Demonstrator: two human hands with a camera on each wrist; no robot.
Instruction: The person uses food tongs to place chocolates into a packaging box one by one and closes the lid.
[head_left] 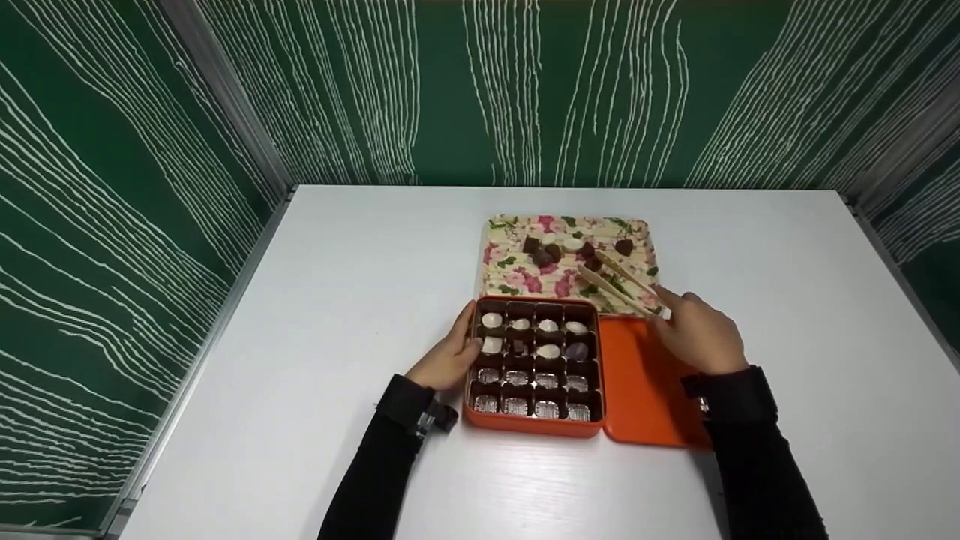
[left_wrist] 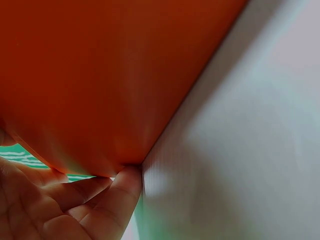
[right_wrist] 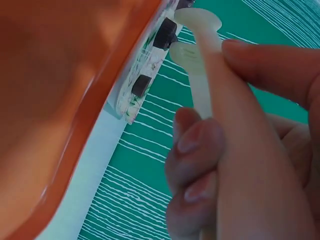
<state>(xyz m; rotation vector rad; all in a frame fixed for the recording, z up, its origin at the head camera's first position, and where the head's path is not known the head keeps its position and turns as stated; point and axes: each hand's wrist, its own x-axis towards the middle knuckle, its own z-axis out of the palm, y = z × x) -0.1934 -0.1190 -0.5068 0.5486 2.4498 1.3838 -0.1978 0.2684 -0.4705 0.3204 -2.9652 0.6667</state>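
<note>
My left hand (head_left: pixel 448 358) grips an orange box (head_left: pixel 534 427) at its left side, thumb over the rim; in the left wrist view the fingers (left_wrist: pixel 125 192) lie against its wall. Inside is a dark compartment insert. White and dark chocolates, such as a white one (head_left: pixel 492 320), fill the two back rows; clear liners (head_left: pixel 516 406) sit in the two front rows. My right hand (head_left: pixel 701 332) holds pale tongs (head_left: pixel 616 292), their tips apart over a floral tray (head_left: pixel 510 285), close to a cluster of dark and white chocolates. A dark heart-shaped chocolate (head_left: pixel 624 247) lies right of the cluster.
An orange lid (head_left: pixel 645 397) lies flat against the box's right side, under my right hand and forearm. The tray stands directly behind the box and lid. Green panels with white lines (head_left: pixel 442 90) border the white table (head_left: pixel 360 262) at the back and sides.
</note>
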